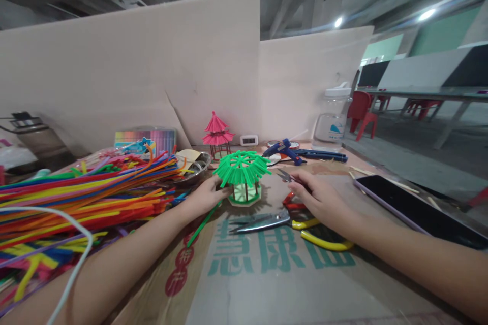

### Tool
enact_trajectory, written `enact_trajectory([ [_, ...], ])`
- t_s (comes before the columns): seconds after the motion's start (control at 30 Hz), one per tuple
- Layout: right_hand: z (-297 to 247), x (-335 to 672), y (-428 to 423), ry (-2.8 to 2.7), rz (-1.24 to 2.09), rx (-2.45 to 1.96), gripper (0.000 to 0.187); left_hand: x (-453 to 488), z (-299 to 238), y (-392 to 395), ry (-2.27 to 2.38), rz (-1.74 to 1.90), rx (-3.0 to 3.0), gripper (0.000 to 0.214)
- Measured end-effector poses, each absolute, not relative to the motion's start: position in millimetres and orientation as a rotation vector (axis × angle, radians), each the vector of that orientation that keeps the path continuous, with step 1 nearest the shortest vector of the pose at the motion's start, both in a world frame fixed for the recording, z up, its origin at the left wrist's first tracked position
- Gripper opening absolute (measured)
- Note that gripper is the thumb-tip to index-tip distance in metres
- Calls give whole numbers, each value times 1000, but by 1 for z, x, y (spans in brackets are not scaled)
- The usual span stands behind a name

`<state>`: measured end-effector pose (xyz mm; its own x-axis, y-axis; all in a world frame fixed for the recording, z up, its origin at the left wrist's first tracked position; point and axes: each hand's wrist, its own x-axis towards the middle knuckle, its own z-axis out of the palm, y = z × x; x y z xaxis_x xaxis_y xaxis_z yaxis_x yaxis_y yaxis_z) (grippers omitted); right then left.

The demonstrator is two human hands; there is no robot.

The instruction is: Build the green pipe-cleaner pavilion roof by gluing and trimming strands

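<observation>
A small pavilion model (244, 167) with a green pipe-cleaner roof, brown posts and a pale base stands on the cardboard. My left hand (206, 195) is closed at its left side, with fingers and thumb against the roof edge and a post. A green pipe cleaner (204, 226) lies below that hand. My right hand (316, 195) is closed around a small tool with pointed grey metal tips (284, 175); its handle is hidden. Beneath the right hand lie silver-bladed scissors (263, 222) with yellow handles and a red-handled item (293, 203), partly covered.
Colourful pipe cleaners (95, 198) pile up at left, crossed by a white cable (86, 238). Behind stand a pink pagoda model (218, 132), a metal bowl (196, 170), a blue glue gun (284, 150) and a clear bottle (332, 119). A phone (415, 208) lies at right.
</observation>
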<state>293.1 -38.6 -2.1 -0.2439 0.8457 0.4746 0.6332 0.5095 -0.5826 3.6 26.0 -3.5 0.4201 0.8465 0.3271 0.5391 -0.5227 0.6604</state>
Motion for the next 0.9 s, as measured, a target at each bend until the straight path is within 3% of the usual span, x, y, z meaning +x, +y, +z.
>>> enact_trajectory([
  [0.2,0,293,-37,-1941,312,-1199,18,-3,5,26,1192,662,2210,39],
  [0.9,-1,293,-37,-1976,298,-1241,25,5,-2,15,1433,949,2677,35],
])
